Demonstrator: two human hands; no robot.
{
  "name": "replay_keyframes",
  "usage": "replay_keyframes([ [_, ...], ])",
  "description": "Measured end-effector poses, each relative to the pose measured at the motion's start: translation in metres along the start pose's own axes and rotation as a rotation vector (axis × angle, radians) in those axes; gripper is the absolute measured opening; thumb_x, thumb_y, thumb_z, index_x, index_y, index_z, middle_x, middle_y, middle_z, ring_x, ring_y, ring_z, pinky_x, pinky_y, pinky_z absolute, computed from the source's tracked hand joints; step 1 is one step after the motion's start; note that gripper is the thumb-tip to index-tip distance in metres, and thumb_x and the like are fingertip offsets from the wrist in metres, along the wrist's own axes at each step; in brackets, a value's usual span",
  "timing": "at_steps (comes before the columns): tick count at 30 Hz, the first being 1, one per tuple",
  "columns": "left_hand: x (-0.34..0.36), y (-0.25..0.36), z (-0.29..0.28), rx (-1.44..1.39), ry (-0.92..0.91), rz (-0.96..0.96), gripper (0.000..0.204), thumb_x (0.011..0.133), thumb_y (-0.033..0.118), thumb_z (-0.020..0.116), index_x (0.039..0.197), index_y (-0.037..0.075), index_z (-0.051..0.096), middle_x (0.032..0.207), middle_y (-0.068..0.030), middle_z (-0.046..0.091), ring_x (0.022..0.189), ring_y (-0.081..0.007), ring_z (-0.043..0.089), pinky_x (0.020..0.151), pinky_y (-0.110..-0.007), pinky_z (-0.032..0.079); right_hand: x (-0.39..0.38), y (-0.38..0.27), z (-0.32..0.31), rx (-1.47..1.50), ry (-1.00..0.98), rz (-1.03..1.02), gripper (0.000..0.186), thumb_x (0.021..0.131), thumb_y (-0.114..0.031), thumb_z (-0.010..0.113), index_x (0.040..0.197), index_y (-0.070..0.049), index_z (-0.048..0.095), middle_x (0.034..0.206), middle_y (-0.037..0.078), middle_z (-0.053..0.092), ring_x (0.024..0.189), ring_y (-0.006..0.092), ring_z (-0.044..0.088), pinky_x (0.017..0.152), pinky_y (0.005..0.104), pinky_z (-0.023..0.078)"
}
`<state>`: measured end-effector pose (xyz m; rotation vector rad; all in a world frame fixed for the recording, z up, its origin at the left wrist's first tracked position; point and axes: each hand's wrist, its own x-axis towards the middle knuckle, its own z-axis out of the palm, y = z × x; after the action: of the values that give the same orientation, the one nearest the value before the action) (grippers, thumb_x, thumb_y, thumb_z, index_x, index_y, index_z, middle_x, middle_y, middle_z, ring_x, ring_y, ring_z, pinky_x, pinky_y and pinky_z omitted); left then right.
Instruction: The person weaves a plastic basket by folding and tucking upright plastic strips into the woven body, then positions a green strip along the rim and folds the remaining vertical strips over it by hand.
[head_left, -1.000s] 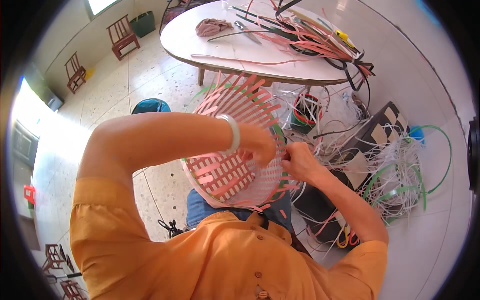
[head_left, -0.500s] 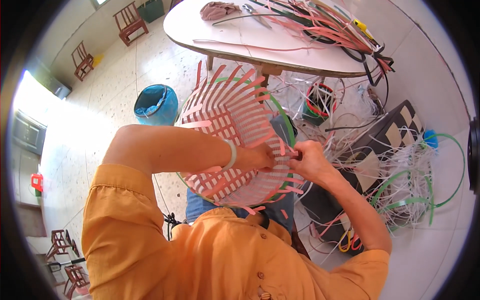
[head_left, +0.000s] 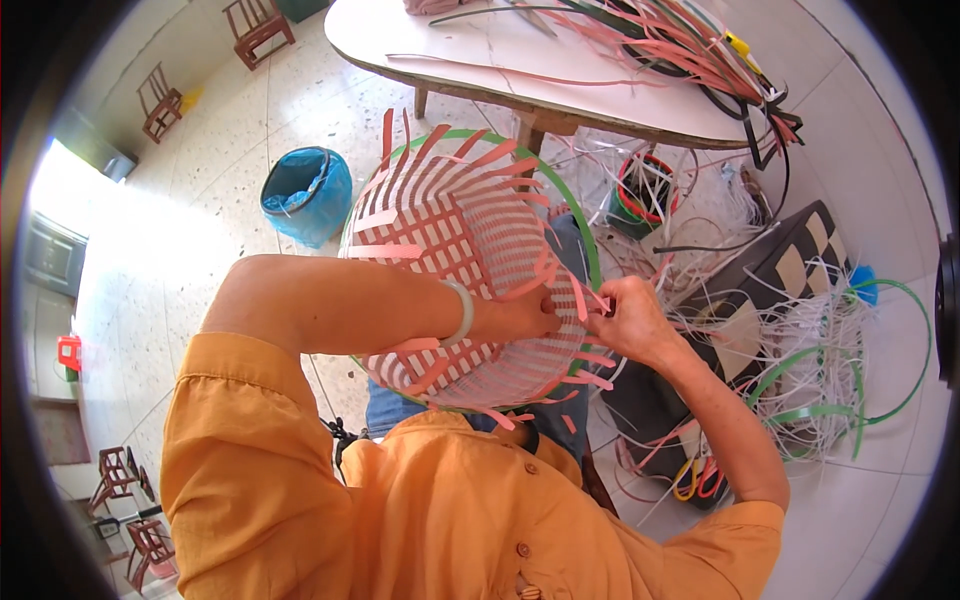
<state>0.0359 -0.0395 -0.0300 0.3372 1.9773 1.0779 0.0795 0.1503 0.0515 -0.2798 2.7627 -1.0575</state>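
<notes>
A round basket (head_left: 490, 240) woven from pink and white flat strips rests on my lap, tilted with its open top toward me. Loose pink strip ends stick out around its edge, and a green hoop (head_left: 590, 240) runs along the rim. My left hand (head_left: 525, 318) reaches inside, its bent fingers gripping the right wall; the fingertips are partly hidden. Just outside that same wall, my right hand (head_left: 632, 318) pinches the end of a pink strip (head_left: 598, 302) between thumb and fingers. Both hands are close together at the rim.
A white table (head_left: 450, 55) ahead carries a bundle of pink and dark strips (head_left: 690, 60). A blue-lined bin (head_left: 310, 195) stands left. On the right are a green-red bucket (head_left: 642, 195), tangled white strips (head_left: 815, 350), a dark checkered box (head_left: 740, 290) and yellow-handled scissors (head_left: 686, 480).
The basket's far side has tilted slightly, and my right hand has shifted a little right and down, still pinching at the rim. My left hand stays at the inner wall.
</notes>
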Motion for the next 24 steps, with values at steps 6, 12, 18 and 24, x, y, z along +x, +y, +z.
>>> replay_keyframes([
  [6, -0.003, 0.009, -0.003, -0.003, 0.025, -0.024, 0.029, 0.086, 0.025, 0.071, 0.091, -0.003, 0.067, 0.083, -0.0072, 0.068, 0.074, -0.0140, 0.062, 0.065, -0.028, 0.050, 0.005, -0.007, -0.005, -0.018, -0.029, 0.044, 0.021, 0.069, -0.011, 0.077, 0.070, 0.006, 0.064, 0.062, 0.022, 0.059, 0.057, 0.0263, 0.060, 0.055, 0.0386, 0.047],
  [12, 0.001, 0.005, -0.006, -0.057, -0.025, 0.016, 0.031, 0.085, 0.023, 0.071, 0.095, -0.007, 0.069, 0.087, -0.0106, 0.069, 0.079, -0.0146, 0.065, 0.069, -0.028, 0.052, 0.014, -0.004, -0.011, -0.042, -0.141, 0.077, 0.022, 0.073, -0.012, 0.078, 0.072, 0.006, 0.066, 0.056, 0.016, 0.058, 0.052, 0.0119, 0.055, 0.051, 0.0348, 0.045],
  [18, 0.003, 0.001, -0.010, -0.110, -0.049, 0.045, 0.031, 0.081, 0.022, 0.070, 0.089, -0.007, 0.070, 0.084, -0.0134, 0.070, 0.076, -0.0170, 0.064, 0.067, -0.032, 0.049, 0.015, 0.002, -0.008, 0.009, -0.157, 0.119, 0.019, 0.071, -0.009, 0.080, 0.073, 0.005, 0.067, 0.058, 0.013, 0.062, 0.053, 0.0118, 0.058, 0.050, 0.0329, 0.046],
  [24, 0.004, -0.004, -0.007, -0.141, -0.025, 0.037, 0.029, 0.084, 0.020, 0.067, 0.088, -0.008, 0.070, 0.083, -0.0127, 0.070, 0.075, -0.0164, 0.065, 0.067, -0.032, 0.050, 0.010, -0.001, -0.004, -0.020, -0.070, 0.068, 0.018, 0.071, -0.007, 0.080, 0.073, 0.005, 0.068, 0.058, 0.014, 0.063, 0.054, 0.0139, 0.062, 0.051, 0.0330, 0.048],
])
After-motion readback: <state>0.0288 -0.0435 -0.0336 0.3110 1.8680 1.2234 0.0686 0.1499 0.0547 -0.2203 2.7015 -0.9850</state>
